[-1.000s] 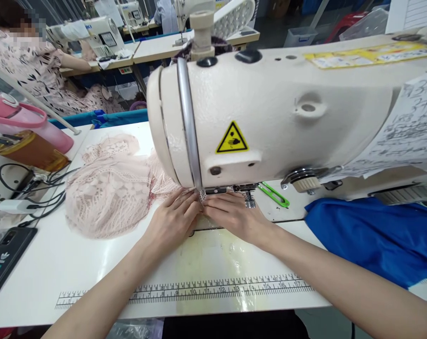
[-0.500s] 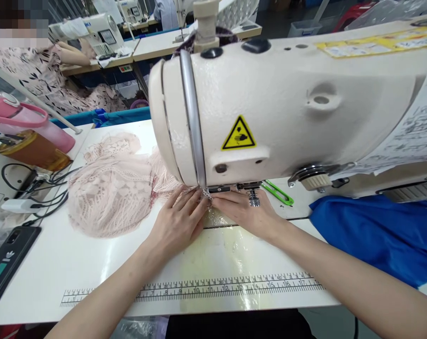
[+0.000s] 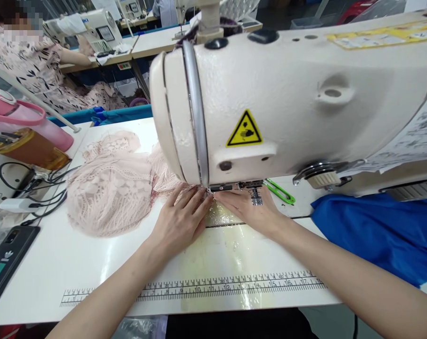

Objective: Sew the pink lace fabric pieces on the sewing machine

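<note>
A cream sewing machine (image 3: 287, 94) fills the middle of the view. My left hand (image 3: 180, 219) lies flat with fingers stretched out, pressing pink lace fabric (image 3: 110, 188) toward the needle area under the machine head. My right hand (image 3: 249, 209) rests fingers-forward on the machine bed beside the presser foot (image 3: 256, 197), its fingertips meeting the left hand's at the lace edge. The fingertips of both hands are partly hidden beneath the machine head. Most of the lace is heaped to the left of the machine.
Blue fabric (image 3: 376, 230) lies at the right. Green thread snips (image 3: 280, 190) sit behind my right hand. A printed ruler (image 3: 199, 287) runs along the table's front edge. A pink bottle (image 3: 29, 122), cables, charger and phone (image 3: 4, 263) crowd the left. Another person (image 3: 33, 61) sews at the back left.
Both hands have slid slightly forward toward the needle with the lace. The view has shifted a little to the right and closer.
</note>
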The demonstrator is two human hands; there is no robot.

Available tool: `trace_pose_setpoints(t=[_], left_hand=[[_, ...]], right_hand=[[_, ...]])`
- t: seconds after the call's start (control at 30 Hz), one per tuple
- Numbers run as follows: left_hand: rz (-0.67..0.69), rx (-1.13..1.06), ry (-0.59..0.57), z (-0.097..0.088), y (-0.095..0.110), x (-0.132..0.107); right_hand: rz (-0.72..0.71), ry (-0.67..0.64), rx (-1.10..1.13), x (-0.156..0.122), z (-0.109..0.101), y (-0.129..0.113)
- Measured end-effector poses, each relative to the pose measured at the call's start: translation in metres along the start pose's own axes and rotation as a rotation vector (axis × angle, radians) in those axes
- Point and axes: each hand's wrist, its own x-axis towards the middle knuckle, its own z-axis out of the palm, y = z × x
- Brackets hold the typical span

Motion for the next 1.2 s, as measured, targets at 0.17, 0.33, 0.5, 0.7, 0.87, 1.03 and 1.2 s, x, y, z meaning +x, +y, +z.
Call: trace_pose_setpoints(t=[0.17,0.33,0.5,0.7,0.87,1.03,1.2], left_hand=[[-0.012,0.007,0.002,0.001,0.000,0.001],[-0.001,0.003,0.019,0.001,0.002,0.001],[0.054,-0.003,0.063,0.003,0.002,0.000],[-0.002,-0.044,0.020,0.003,0.003,0.000],[-0.035,-0.050,0.002,0.002,0.002,0.000],[-0.054,-0.047,-0.016,0.002,0.002,0.000],[-0.083,-0.028,-0.036,0.002,0.002,0.000]], right_hand=[[0.152,-0.100,0.023,0.007,-0.005,-0.006],[0.140,-0.120,-0.059,0.008,0.003,-0.002],[-0.026,-0.055,-0.261,-0.004,0.002,-0.002],[0.026,-0.064,-0.243,-0.011,0.003,-0.006],[0.073,-0.118,-0.222,-0.014,0.006,-0.009],[0.065,-0.075,-0.252,-0.014,0.010,-0.011],[0.034,-0.078,-0.247,-0.009,0.008,-0.015]])
